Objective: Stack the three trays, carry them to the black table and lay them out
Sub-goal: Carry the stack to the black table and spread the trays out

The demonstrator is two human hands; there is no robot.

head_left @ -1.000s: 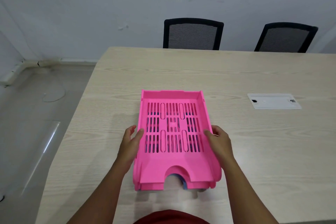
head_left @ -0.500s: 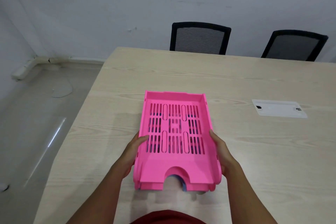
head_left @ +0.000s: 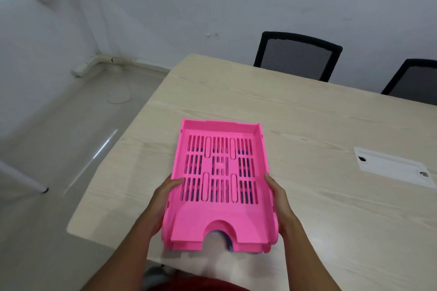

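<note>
- With my left hand [head_left: 163,198] and right hand [head_left: 280,198] clamped on the long sides of the pink tray stack [head_left: 220,184], fingers curled under, it sits at the near edge of the wooden table [head_left: 331,220] — a blue tray [head_left: 225,240] peeks out below.
- Risk as I judge it: squeezing only the top tray could leave the lower ones behind — or let them slide out if I tilt.

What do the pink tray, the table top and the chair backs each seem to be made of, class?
Pink tray: probably moulded plastic, matt, with even colour and crisp cut slots.
Table top: pale wood-grain surface, likely laminate; streaked grain lines, low sheen.
Chair backs: seemingly black mesh fabric in a dark frame; fine stripes show.
</note>
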